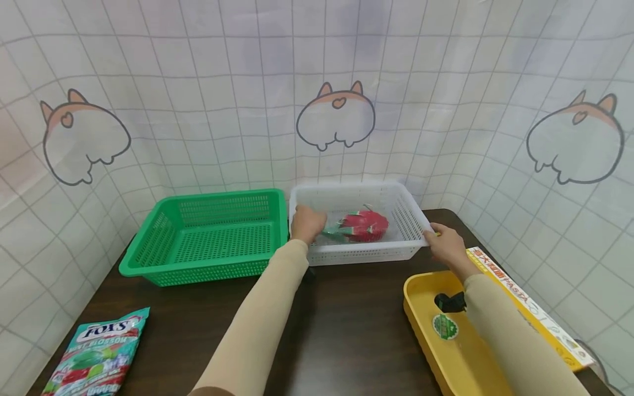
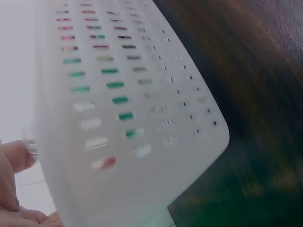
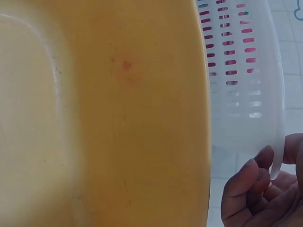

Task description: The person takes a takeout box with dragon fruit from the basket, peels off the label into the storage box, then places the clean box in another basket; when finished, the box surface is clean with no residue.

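Observation:
A white perforated plastic basket [image 1: 361, 256] stands at the back of the table with a red dragon fruit [image 1: 367, 225] in it. Something green and partly see-through [image 1: 338, 233] lies against the fruit's left end; I cannot tell what it is. My left hand [image 1: 308, 224] grips the basket's near left rim, its thumb [image 2: 18, 156] inside the wall. On the near right corner, my right hand [image 1: 446, 245] pinches the rim between thumb and curled fingers. Through the wall slots, red and green show in both wrist views.
Left of the white basket is a green basket [image 1: 143, 270]. A Fox's candy bag [image 1: 96, 355] lies front left. Under my right forearm sits a yellow tray [image 1: 421, 324] with a green round sticker [image 1: 444, 326]; a long yellow-and-white pasta box [image 1: 535, 311] lies beside it.

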### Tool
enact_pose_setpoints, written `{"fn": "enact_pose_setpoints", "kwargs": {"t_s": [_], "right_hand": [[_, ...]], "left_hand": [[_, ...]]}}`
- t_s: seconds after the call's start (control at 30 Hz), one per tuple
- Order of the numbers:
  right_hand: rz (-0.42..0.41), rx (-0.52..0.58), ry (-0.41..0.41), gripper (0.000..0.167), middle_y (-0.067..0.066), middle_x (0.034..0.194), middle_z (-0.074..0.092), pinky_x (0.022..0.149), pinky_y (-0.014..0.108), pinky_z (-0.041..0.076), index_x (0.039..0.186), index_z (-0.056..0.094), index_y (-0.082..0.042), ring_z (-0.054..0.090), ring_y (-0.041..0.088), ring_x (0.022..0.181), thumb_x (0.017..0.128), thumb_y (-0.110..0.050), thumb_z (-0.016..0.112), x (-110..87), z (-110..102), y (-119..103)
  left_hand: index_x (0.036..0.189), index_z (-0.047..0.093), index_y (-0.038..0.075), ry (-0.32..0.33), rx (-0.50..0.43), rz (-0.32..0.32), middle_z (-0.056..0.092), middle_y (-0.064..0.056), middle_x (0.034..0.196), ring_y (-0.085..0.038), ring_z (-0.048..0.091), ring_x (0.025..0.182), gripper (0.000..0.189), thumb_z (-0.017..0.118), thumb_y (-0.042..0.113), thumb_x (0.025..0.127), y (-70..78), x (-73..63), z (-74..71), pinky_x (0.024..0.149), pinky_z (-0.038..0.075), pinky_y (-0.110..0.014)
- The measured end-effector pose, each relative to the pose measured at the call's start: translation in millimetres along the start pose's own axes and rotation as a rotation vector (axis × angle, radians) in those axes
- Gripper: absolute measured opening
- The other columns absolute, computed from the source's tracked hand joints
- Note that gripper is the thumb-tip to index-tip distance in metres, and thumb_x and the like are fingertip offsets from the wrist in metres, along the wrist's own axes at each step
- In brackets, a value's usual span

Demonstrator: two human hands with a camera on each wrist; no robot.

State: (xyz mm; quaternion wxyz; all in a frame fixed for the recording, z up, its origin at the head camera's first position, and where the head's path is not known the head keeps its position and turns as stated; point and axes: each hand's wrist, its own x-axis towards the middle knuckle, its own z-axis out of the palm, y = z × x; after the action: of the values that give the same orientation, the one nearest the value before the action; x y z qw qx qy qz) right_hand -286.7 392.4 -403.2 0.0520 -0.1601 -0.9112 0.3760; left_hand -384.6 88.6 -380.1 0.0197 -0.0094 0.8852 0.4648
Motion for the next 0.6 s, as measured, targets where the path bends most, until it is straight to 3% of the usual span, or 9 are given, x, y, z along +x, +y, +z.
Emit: {"fn": "enact_pose_setpoints", "kwargs": {"t_s": [0.07,0.17,0.27,0.4,0.5,0.6], "right_hand": [[-0.002,0.002,-0.007,0.058,0.029,0.129,0.052,0.065,0.030,0.056,0.151,0.032,-0.001,0.062,0.035,0.093,0.104,-0.034,0.040,1.6,2,-1],[-0.009,0.000,-0.015,0.057,0.029,0.129,0.052,0.066,0.031,0.056,0.151,0.033,-0.001,0.061,0.035,0.096,0.104,-0.035,0.040,3.9,5,-3],[-0.021,-0.003,-0.017,0.057,0.028,0.129,0.053,0.067,0.032,0.057,0.150,0.034,-0.001,0.061,0.035,0.096,0.104,-0.034,0.041,6.4,7,-6],[-0.033,-0.009,-0.019,0.056,0.028,0.128,0.054,0.067,0.032,0.057,0.150,0.034,-0.001,0.062,0.035,0.094,0.105,-0.033,0.040,9.2,8,-10],[-0.028,-0.016,-0.021,0.055,0.028,0.127,0.054,0.066,0.032,0.056,0.150,0.034,-0.001,0.062,0.034,0.092,0.105,-0.033,0.040,11.0,7,-12],[-0.023,-0.016,-0.018,0.055,0.028,0.129,0.052,0.068,0.033,0.057,0.151,0.033,-0.002,0.061,0.034,0.094,0.105,-0.032,0.040,12.8,4,-14]], "left_hand": [[0.131,0.038,-0.010,0.007,0.010,0.015,0.056,-0.018,0.092,-0.024,0.056,0.058,0.053,0.055,0.021,0.092,-3.5,0.5,1.2,0.049,0.047,-0.032],[0.122,0.047,-0.008,0.006,0.039,0.032,0.057,-0.017,0.091,-0.021,0.052,0.057,0.039,0.054,0.014,0.091,-9.3,2.1,3.3,0.048,0.044,-0.030],[0.128,0.048,-0.009,0.007,0.076,0.052,0.059,-0.022,0.108,-0.025,0.054,0.073,0.044,0.056,0.015,0.092,-12.8,2.3,3.9,0.058,0.046,-0.033],[0.145,0.036,-0.007,0.014,0.078,0.106,0.050,-0.022,0.136,-0.033,0.056,0.111,0.063,0.060,0.022,0.096,-12.6,-2.1,3.4,0.088,0.051,-0.040],[0.147,0.036,-0.003,0.021,0.088,0.164,0.046,-0.019,0.143,-0.034,0.049,0.127,0.065,0.062,0.027,0.095,-10.0,-7.9,3.5,0.101,0.045,-0.043],[0.146,0.041,0.001,0.025,0.131,0.225,0.047,-0.015,0.144,-0.031,0.047,0.130,0.062,0.061,0.031,0.096,-5.9,-13.5,4.0,0.104,0.043,-0.043]]}}
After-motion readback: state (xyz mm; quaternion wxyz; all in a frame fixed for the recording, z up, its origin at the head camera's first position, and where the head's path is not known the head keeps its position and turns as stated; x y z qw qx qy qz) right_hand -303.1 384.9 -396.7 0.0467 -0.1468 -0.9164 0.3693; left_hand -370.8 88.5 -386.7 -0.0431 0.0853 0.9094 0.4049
